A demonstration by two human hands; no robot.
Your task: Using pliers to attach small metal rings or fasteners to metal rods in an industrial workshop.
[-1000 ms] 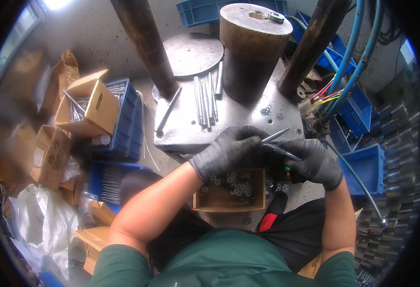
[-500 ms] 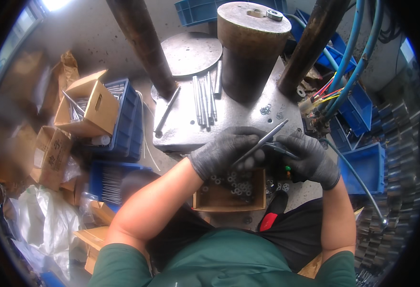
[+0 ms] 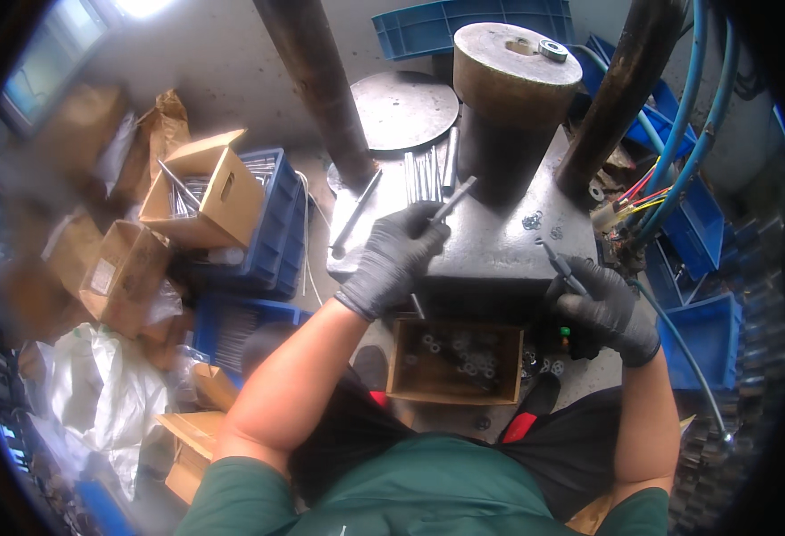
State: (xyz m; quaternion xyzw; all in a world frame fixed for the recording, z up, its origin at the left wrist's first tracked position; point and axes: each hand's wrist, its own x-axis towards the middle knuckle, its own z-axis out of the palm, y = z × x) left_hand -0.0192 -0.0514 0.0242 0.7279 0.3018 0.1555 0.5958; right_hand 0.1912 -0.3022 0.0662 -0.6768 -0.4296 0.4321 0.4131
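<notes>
My left hand (image 3: 391, 259), in a dark grey glove, is closed round a slim metal shaft (image 3: 456, 199). The shaft slants up to the right over the front of the metal table (image 3: 500, 255), and its lower end shows beneath the glove. My gloved right hand (image 3: 609, 313) grips a pair of slender pliers (image 3: 559, 263) by the table's front right corner, tips up and away from the shaft. Several small dark rings (image 3: 532, 221) lie on the table between the hands. Beyond my left hand several metal rods (image 3: 423, 176) stand in a row, and a single rod (image 3: 357, 210) lies further left.
A heavy steel cylinder (image 3: 516, 80) with a bearing (image 3: 552, 50) on top stands between two thick posts. Below my hands is an open box (image 3: 455, 393) of washer-like rings. Cartons (image 3: 218, 210) and blue crates (image 3: 276, 232) are at left; hoses (image 3: 692, 134) hang at right.
My hands have parted: the left carried the shaft up over the table, and the right drew the pliers off it, to the right. The view has shifted slightly.
</notes>
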